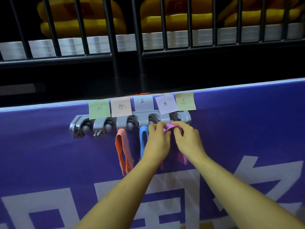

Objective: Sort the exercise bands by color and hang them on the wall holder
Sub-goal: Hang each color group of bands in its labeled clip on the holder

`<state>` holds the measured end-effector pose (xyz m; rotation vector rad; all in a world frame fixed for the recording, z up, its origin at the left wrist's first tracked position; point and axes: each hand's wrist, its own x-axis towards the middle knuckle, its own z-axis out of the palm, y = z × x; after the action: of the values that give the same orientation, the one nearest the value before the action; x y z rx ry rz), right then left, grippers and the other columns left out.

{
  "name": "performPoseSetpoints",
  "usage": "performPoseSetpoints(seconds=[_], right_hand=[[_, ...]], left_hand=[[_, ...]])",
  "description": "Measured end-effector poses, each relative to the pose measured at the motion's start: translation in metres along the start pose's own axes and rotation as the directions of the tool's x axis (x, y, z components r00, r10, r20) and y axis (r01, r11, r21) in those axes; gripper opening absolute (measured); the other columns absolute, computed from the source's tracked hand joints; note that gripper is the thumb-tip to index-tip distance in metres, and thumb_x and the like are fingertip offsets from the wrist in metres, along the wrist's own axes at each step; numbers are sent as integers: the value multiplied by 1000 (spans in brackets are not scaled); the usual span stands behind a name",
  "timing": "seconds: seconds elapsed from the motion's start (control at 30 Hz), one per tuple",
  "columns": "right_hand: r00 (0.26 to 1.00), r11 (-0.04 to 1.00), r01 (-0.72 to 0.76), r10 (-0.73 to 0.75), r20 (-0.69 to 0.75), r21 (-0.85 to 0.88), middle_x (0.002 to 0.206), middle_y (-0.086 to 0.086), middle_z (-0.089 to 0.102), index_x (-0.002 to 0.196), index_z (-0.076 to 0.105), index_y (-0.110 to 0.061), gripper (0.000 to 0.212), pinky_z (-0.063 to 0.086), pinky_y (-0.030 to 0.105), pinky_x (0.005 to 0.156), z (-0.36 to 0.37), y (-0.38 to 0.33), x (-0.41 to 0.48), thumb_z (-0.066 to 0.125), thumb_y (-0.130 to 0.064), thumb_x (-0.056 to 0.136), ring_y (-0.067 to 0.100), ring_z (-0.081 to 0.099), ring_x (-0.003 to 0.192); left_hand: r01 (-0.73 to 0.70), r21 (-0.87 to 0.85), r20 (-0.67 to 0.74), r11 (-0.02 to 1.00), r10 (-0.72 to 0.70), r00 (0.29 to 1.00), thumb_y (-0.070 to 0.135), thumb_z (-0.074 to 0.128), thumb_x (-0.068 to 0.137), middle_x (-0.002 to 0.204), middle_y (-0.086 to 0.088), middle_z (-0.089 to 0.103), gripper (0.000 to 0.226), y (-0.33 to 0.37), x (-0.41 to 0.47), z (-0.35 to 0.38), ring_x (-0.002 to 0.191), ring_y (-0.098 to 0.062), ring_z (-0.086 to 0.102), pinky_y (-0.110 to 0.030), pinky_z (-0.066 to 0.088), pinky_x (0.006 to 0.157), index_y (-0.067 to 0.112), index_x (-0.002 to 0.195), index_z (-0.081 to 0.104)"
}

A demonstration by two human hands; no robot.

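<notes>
A grey wall holder (82, 125) with several clamp slots is fixed to a purple banner. Coloured sticky notes (99, 109) with handwritten labels sit above its slots. An orange band (123, 149) hangs from the slot under the pink note. A blue band (143, 138) hangs under the blue note. My left hand (158, 139) and my right hand (187, 139) both pinch a purple-pink band (169, 127) just below the slot under the purple note. Its lower loop (183, 158) hangs behind my right wrist.
The purple banner (49, 154) with large white characters covers the barrier. Above it runs a black metal railing (115, 55) with yellow padded items (82, 19) behind. The two leftmost holder slots and the rightmost one under the yellow note (185, 101) hold nothing.
</notes>
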<state>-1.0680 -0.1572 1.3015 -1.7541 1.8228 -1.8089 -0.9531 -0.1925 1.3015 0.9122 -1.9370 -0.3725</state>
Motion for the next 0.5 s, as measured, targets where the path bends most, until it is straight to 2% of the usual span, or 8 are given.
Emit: performPoseSetpoints(seconds=[0.07,0.13,0.27,0.43,0.5], right_hand=[[1000,1000,13,-13,-8,-5,116,-5,69,118,67,-25,31,45,11,78,2,1,-2,46,-16,97,13,61,102],[999,1000,27,-27,-24,-13,116,-1,68,119,67,-20,32,46,21,87,4,1,-3,47,-12,96,16,60,106],[1000,1000,21,-21,-4,-9,114,0,67,119,67,-16,32,44,21,89,7,5,-2,51,-9,93,15,59,106],[996,993,21,-30,79,116,103,-16,70,115,68,-25,29,52,22,88,5,13,-5,56,-14,92,1,64,97],[995,983,32,-49,88,182,102,-21,69,116,68,-28,30,50,20,89,3,14,-5,57,-13,93,-3,64,99]], left_hand=[[-30,-18,-37,999,30,999,21,46,101,113,-3,45,18,-1,-2,1,90,-12,45,-14,29,73,12,115,53],[-47,-29,-78,998,45,996,21,47,101,112,-3,50,17,-3,-1,2,92,-11,47,-15,32,76,13,112,57],[-31,-73,-93,997,25,995,18,48,100,117,1,54,22,-2,-4,3,104,-9,51,-12,34,87,14,119,60],[-49,-136,-82,989,38,996,20,52,96,119,5,56,29,-7,-10,2,109,-7,54,-25,44,99,16,124,59],[-36,-181,-87,983,21,996,18,52,96,120,6,58,30,-7,-13,0,109,-4,55,-21,45,97,17,125,59]])
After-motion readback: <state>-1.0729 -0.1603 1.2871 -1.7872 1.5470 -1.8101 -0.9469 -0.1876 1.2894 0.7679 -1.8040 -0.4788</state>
